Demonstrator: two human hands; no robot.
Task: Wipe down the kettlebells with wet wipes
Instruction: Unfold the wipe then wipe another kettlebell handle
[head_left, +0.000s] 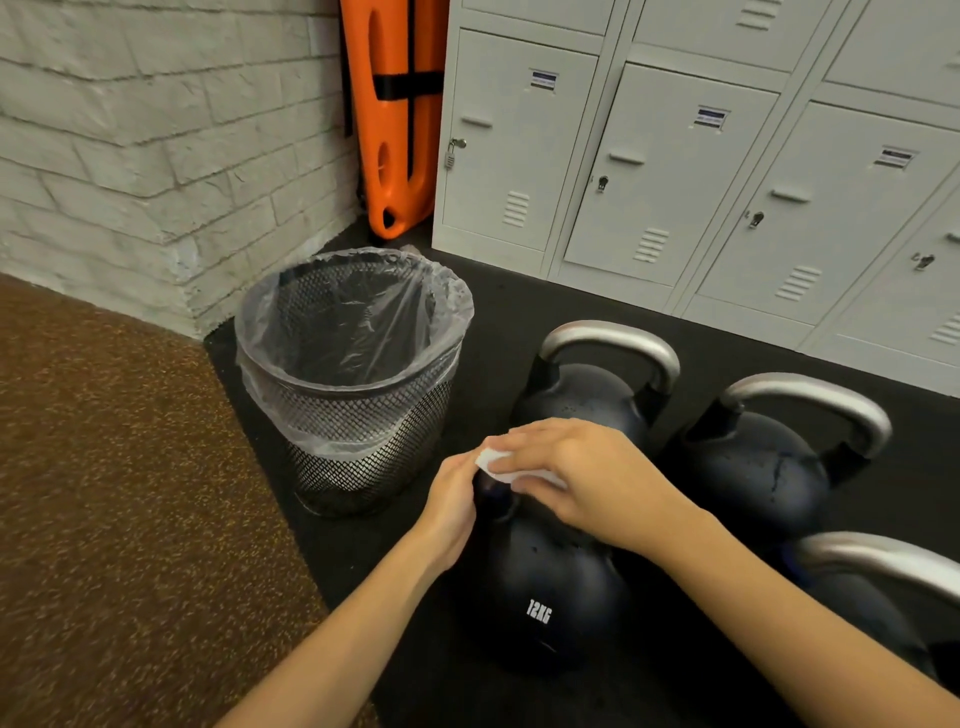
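Right hand: draped over the top of the nearest kettlebell, fingers curled down, grip pressing a white wet wipe onto the handle, which is hidden beneath it.
Left hand: right alongside, fingertips pinching the wipe's left edge, touching the right hand's fingers.
Wet wipe: bunched between both hands, only a small white patch showing.
Kettlebell being wiped: black, marked "12KG" in white, standing on the dark floor mat directly under the hands.
Other kettlebells: one just beyond the hands with a silver handle upright; another off to the right of the right hand; a fourth lower right, partly cut off by the frame edge.
Bin: black mesh basket lined with a clear bag, standing left of and beyond the left hand, near the brick wall.
Lockers: pale grey, well beyond the hands.
Orange board: upright in the corner, far behind the bin.
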